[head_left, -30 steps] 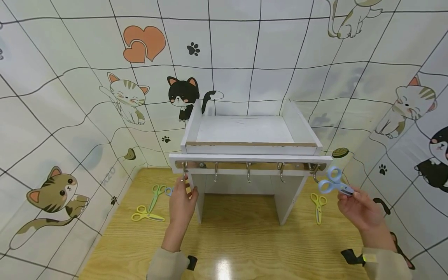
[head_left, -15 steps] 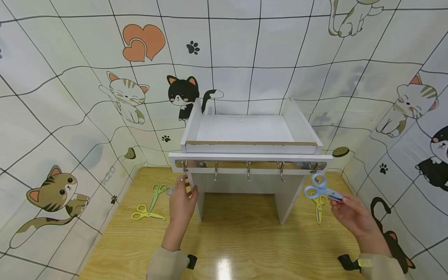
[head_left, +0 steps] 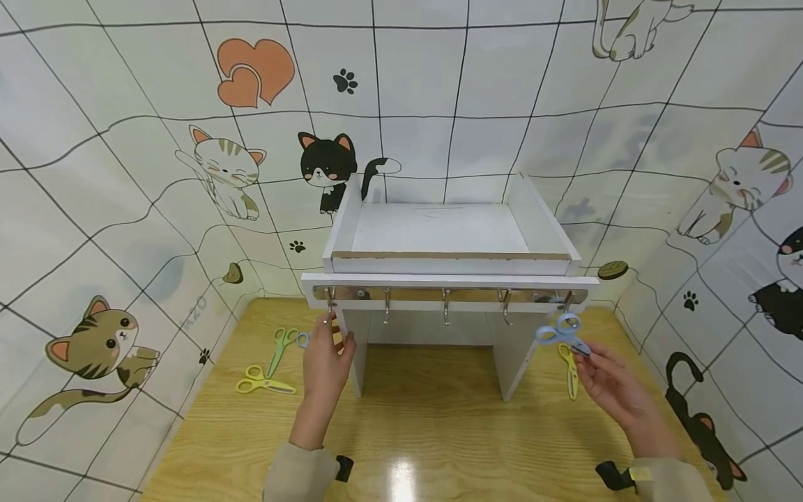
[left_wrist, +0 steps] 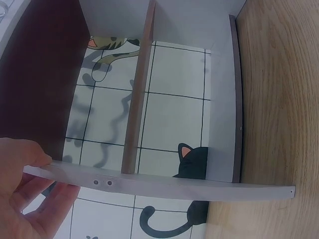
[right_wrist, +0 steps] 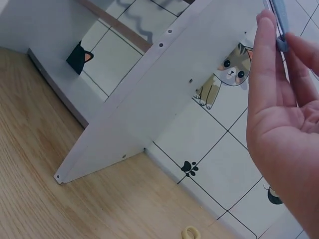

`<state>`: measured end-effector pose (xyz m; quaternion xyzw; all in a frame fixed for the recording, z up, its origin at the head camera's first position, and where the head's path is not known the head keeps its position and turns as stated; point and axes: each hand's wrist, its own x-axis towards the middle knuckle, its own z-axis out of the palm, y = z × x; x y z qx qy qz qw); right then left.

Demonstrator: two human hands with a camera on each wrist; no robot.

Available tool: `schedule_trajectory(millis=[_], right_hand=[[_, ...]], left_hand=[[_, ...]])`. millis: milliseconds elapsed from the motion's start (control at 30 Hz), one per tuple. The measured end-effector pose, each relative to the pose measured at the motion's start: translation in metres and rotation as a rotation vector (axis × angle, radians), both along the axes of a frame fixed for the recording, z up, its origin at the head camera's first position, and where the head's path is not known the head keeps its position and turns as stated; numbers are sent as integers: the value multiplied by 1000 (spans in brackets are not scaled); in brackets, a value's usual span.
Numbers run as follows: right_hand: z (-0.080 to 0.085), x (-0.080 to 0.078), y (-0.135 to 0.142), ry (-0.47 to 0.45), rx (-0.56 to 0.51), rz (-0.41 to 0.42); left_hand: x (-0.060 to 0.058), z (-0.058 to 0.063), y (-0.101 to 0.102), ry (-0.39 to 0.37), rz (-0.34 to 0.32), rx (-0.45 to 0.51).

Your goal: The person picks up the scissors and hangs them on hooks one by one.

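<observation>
My right hand pinches light-blue scissors by their blade end, with the handle loops pointing up and left. Those loops are just below the rightmost hook of the metal hook rail, on the front of a white shelf; I cannot tell whether they touch it. In the right wrist view the blue scissors show only as a sliver between thumb and fingers. My left hand grips the shelf's left side panel, thumb on one face and fingers on the other, below the leftmost hook.
Yellow scissors lie on the wooden table right of the shelf. To its left lie green scissors, another yellow pair and a blue handle loop, partly hidden by my left hand. Cat-patterned walls enclose the table.
My right hand has moved left with the blue scissors, bringing their loops from right of the rail to below its rightmost hook. The left hand has kept its place on the panel.
</observation>
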<state>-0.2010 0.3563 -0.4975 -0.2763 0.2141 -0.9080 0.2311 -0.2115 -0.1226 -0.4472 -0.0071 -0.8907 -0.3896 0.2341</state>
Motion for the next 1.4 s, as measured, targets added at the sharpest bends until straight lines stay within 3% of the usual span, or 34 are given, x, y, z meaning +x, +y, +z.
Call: schedule_trajectory(millis=[400,667,833,1067,1233,1400], right_hand=[[-12,-7,10,-110,88,-127],[-23,-10,26,-216,175,-318],[-29,-11,32,-282,387,-516],[-44,-14,37,-345,825,-756],[-56,-19,40,-390,1090,-786],[-66,-25,40,-369,1334,-773]], left_hand=[[0,-1,0,14,2,-10],[0,-1,0,12,-2,-7],[0,-2,0,17,-2,-5],[0,-2,0,36,3,-5],[-1,-4,0,51,-1,3],[-1,-4,0,53,0,4]])
